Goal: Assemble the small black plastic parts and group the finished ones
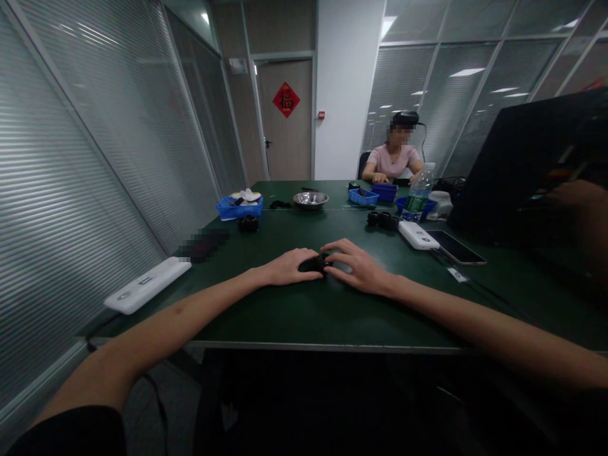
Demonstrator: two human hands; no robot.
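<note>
A small, dark black part with a rounded right end is held low over the green table, near its front middle. My left hand closes on its left end between thumb and fingers. My right hand has curved fingers around the rounded right end, with thumb and fingertips touching it. The part's exact kind is too dark to make out, and the fingers hide some of it. Similar black round parts lie farther off, one group to the left and another to the right.
On the green table stand a metal bowl, a filled blue tray, more blue trays and a water bottle. White power banks and a phone flank my arms. A person sits opposite; another hand is right, by a black panel.
</note>
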